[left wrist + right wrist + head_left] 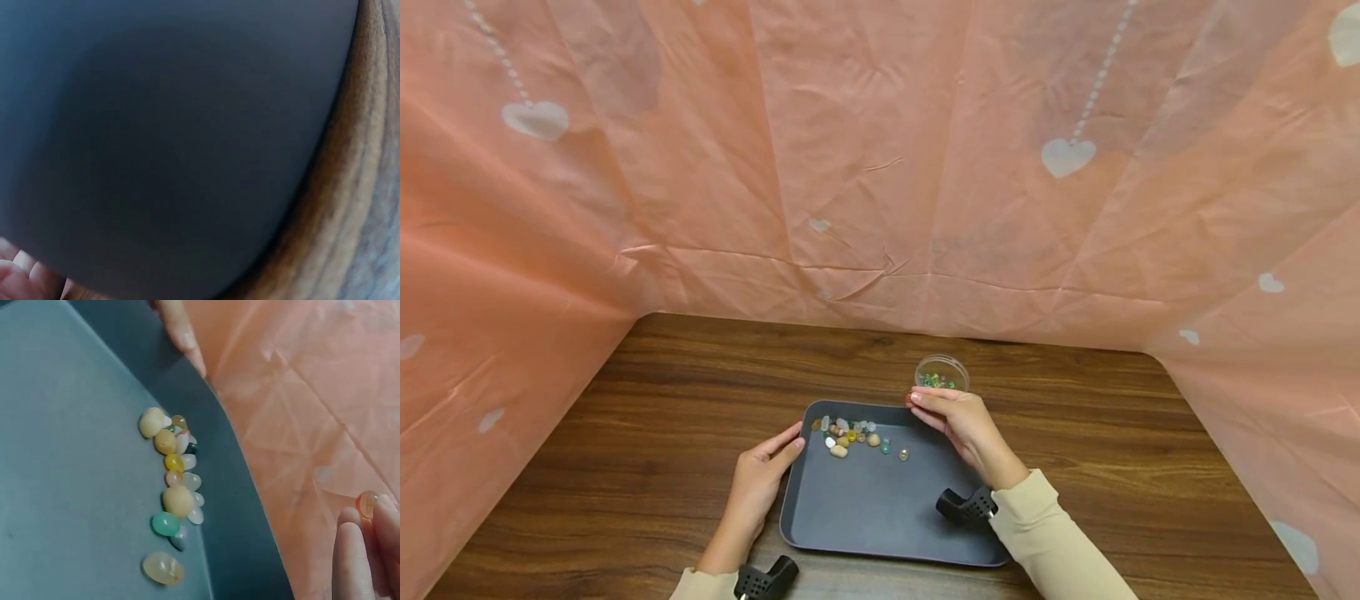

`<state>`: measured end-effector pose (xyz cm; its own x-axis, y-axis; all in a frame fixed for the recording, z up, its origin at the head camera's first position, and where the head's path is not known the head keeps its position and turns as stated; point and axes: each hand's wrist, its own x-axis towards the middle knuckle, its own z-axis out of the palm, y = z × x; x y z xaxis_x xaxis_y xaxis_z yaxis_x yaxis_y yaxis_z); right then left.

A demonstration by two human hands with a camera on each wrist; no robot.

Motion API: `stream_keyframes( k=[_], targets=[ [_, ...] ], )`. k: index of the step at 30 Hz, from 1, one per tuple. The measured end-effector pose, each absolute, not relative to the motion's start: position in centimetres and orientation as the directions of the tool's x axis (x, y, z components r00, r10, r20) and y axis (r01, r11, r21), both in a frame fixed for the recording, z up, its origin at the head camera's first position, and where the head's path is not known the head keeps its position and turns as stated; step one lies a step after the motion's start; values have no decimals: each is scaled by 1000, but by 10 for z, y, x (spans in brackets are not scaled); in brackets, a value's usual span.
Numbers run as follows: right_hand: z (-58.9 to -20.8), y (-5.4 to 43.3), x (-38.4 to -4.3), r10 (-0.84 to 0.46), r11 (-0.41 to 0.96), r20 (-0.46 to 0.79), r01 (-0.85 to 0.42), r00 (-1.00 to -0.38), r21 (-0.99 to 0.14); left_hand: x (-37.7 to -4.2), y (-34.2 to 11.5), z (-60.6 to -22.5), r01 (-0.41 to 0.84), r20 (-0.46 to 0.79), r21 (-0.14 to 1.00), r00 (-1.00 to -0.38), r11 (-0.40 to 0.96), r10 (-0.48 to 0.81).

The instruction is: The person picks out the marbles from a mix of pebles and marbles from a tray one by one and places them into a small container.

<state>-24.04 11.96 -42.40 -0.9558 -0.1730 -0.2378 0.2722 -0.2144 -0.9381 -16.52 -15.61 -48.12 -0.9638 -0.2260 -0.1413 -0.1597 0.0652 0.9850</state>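
Your right hand (964, 423) pinches an orange stone (366, 504) at the tray's (865, 508) far rim, just short of the clear dish (942, 372); your left hand (758, 483), grip relaxed, steadies the tray edge; next, probably, carry it over the dish and release; more stones (848, 433) wait.

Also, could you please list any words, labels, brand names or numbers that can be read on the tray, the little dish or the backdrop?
None: no readable text anywhere.
The grey tray, clear dish and stones are unmarked.
The pink backdrop shows only white hearts, no letters.
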Motion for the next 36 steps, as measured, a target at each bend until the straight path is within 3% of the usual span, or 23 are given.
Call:
stream_keyframes(
  k=[10, 12, 15, 17, 20, 26, 36],
  targets=[
    [-409, 139, -250, -71, -283, -241, 251, -968, -926, -166, -157, -479, -166, -149, 984, -962, 60, -229],
    [-405, 142, -253, -3, -163, -188, 186, -982, -969, -166, -157, -479, -166, -149, 984, -962, 57, -228],
    [-402, 144, -257, 98, 224, -13, 35, -995, -974, -168, -158, -482, -166, -150, 984, -962, 57, -227],
    [-402, 145, -258, 117, 494, 136, -61, -984, -867, -168, -158, -483, -167, -151, 984, -963, 58, -225],
    [-404, 144, -261, 61, 700, 280, -159, -958, -696, -168, -159, -483, -169, -151, 984, -962, 63, -228],
    [-408, 138, -261, -50, 779, 318, -236, -947, -581, -167, -158, -483, -170, -151, 983, -961, 68, -230],
    [-409, 135, -262, -82, 819, 328, -251, -941, -516, -167, -158, -485, -167, -147, 984, -961, 69, -233]
  ],
)
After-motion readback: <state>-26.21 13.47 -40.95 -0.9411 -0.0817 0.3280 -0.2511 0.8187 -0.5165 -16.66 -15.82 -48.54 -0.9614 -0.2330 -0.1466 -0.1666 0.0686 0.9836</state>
